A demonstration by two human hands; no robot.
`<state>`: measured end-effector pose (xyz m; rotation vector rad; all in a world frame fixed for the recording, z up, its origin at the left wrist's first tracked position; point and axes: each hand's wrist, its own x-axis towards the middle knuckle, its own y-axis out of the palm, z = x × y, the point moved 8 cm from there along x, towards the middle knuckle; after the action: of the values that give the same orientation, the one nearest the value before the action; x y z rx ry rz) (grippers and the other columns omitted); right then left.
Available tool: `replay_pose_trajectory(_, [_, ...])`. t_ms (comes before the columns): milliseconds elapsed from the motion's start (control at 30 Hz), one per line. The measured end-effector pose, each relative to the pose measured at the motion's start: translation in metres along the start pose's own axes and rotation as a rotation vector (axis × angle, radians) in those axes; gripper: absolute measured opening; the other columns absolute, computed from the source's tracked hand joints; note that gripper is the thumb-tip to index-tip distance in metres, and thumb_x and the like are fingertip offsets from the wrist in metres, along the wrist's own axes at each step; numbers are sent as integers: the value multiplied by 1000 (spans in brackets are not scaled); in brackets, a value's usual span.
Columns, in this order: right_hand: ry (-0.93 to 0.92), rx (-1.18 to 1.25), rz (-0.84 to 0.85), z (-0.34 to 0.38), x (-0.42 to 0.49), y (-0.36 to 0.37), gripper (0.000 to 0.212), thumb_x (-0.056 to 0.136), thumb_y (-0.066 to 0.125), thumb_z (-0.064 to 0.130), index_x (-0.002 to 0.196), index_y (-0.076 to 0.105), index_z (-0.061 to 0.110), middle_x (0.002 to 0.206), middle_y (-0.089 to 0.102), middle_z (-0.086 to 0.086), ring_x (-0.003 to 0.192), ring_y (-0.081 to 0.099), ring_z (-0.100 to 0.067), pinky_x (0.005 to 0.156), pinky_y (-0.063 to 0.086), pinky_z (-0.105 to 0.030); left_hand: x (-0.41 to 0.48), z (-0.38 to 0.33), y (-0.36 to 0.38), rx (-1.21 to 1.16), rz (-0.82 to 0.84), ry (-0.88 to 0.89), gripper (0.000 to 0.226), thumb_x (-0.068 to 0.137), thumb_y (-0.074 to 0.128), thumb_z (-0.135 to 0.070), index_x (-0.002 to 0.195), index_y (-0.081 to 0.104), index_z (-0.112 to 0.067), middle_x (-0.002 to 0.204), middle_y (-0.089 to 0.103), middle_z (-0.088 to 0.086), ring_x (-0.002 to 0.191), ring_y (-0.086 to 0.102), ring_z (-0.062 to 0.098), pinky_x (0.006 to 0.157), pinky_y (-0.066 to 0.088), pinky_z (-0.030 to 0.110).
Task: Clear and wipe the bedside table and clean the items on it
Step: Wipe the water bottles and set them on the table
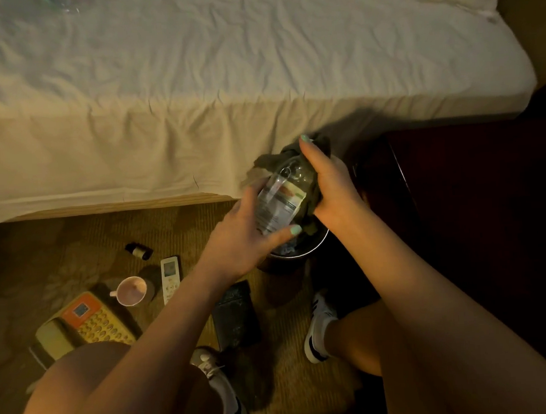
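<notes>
Our left hand point(244, 236) grips the clear labelled plastic bottle point(281, 200), our right hand point(334, 187) wraps dark green cloth point(263, 163) round it above the round metal basin point(302, 252); if slick, it may drop.

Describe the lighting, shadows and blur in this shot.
Head view: dim, warm yellow light overall, cooler on top of the bed sheet; the bedside table at right sinks into near-black shadow; the clear bottle, held by the left hand while the right hand grips a dark cloth against it, shows small glints, its label too soft to read; the wide-angle lens bows the bed's edge.
</notes>
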<state>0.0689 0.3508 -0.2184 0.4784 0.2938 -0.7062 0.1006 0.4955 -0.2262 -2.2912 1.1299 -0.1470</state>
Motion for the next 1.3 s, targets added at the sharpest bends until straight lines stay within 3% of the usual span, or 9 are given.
replay_pose_trajectory(67, [-44,-58,-19,2,-3,3,47,94,56,38,118,56,-2,98,67,-16,91,68,-28,78,56,-38,2,0,-1,46,-44,33,79,77,59,-72,140,24,-39,132,57,-2,112,59,15,87,54,38])
replay_pose_trajectory(167, [-64,-81,69,2,-9,13,58,98,30,55,120,59,10,113,68,-13,106,66,-25,91,54,-40,0,-7,-3,-213,-68,36,55,86,59,-55,132,34,-38,113,61,-16,98,62,-6,75,52,14])
replay_pose_trajectory(267, [-17,-43,145,-6,-15,20,61,99,17,56,118,62,19,118,67,-9,113,62,-22,100,48,-40,0,-9,-4,-410,-81,-7,48,89,50,-50,132,40,-31,114,59,-17,99,59,-10,72,48,10])
replay_pose_trajectory(433, [0,-117,274,-14,-16,33,43,101,41,32,142,39,20,131,57,-12,117,59,-25,95,51,-40,6,-1,-10,-627,-52,-96,48,97,40,-54,135,46,-24,107,67,-3,93,68,14,69,56,27])
replay_pose_trajectory(600, [21,-178,257,1,-8,24,49,89,62,28,132,49,8,113,65,-13,102,65,-25,80,56,-31,4,-13,-2,-705,149,-103,50,94,33,-47,134,45,-19,98,67,5,70,69,17,55,54,25])
replay_pose_trajectory(900, [-70,60,-93,8,9,-7,51,86,65,29,125,54,-2,121,59,-28,104,64,-36,82,57,-39,10,-21,5,-501,122,17,56,89,43,-58,142,42,-37,135,53,-19,124,50,-4,102,41,25])
replay_pose_trajectory(1100, [-186,-4,-161,11,-2,-8,57,86,66,37,130,48,4,123,58,-21,107,64,-29,93,53,-42,6,-18,7,-492,-13,1,56,95,29,-61,142,42,-33,99,69,1,83,70,12,68,52,21])
replay_pose_trajectory(1233, [-264,-130,-52,8,-15,7,50,93,59,24,136,40,9,124,57,-12,109,62,-24,92,53,-34,2,-25,11,-581,-77,62,52,101,25,-49,146,38,-27,135,54,-8,120,52,-5,95,44,12])
replay_pose_trajectory(1300, [-270,-187,-34,0,-22,13,49,93,58,21,137,38,12,120,58,-3,108,61,-15,91,53,-26,5,-29,7,-636,-87,84,51,102,23,-45,146,39,-25,138,53,-5,128,49,0,106,42,23])
